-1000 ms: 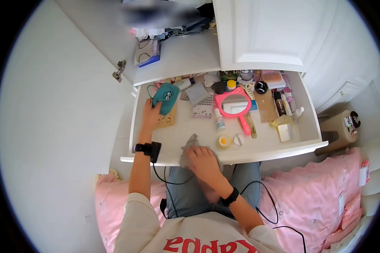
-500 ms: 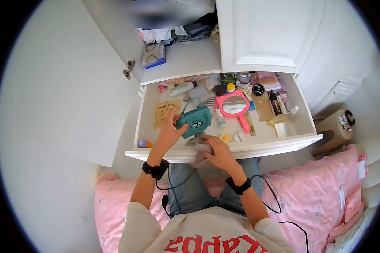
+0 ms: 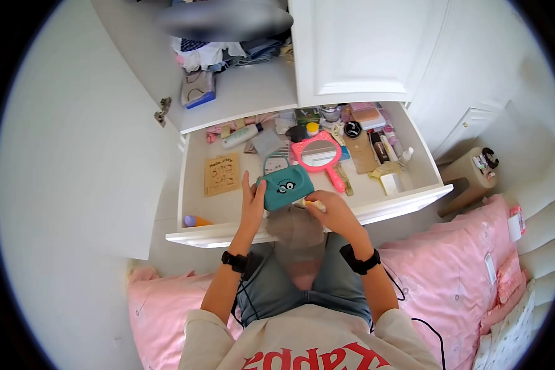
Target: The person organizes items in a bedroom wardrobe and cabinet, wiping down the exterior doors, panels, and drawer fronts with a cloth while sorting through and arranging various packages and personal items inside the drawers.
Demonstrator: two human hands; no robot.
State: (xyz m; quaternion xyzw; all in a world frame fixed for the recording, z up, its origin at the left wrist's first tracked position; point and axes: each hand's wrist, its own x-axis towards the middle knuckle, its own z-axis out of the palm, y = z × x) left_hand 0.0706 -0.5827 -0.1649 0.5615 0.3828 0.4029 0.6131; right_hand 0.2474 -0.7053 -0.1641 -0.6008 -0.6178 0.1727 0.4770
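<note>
My left hand grips the left side of a small teal handbag with a cartoon eye design and a thin top handle. The handbag is tilted over the front part of the open drawer. Under it hangs a sheer grey bag, spread out across the drawer's front edge and over my lap. My right hand has its fingers pinched at the sheer bag's upper right edge, close to the handbag's lower corner. The fingertips are partly hidden.
The white drawer holds a pink hand mirror, a Hello Kitty card, a white tube and several cosmetics. A purple-capped bottle lies at front left. An open cabinet door stands left; pink bedding lies around me.
The handbag has turned and tipped lower, its front facing up more. The sheer grey bag, bunched in my right hand before, now hangs spread out. The camera view has shifted right.
</note>
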